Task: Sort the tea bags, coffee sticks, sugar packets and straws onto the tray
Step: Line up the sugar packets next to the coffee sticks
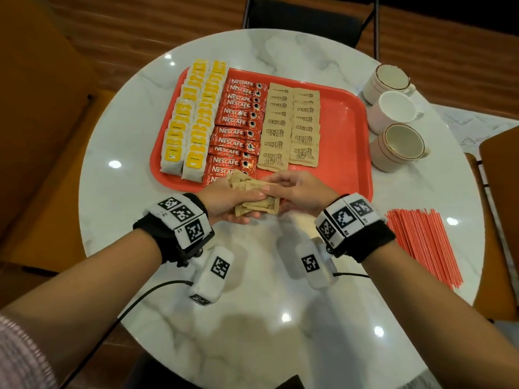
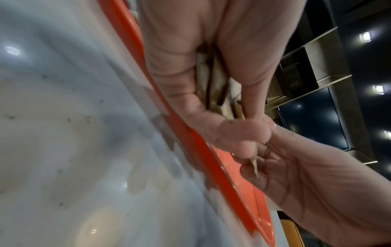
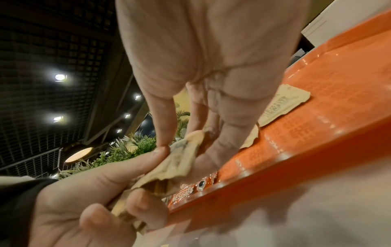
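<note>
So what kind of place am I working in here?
Probably a café or hotel lounge: a round marble table, three coffee cups beside a red serving tray, and potted greenery under ceiling spotlights.

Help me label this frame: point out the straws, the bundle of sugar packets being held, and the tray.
straws (image 1: 424,242), head view, middle of the pile on the table.
bundle of sugar packets (image 1: 259,205), head view, lower packet showing under the left hand.
tray (image 1: 342,136), head view, bare right part of its floor.

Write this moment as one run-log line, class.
left hand: holds sugar packets | right hand: pinches top packet | tray: tea, coffee, sugar rows | straws: on table
</note>
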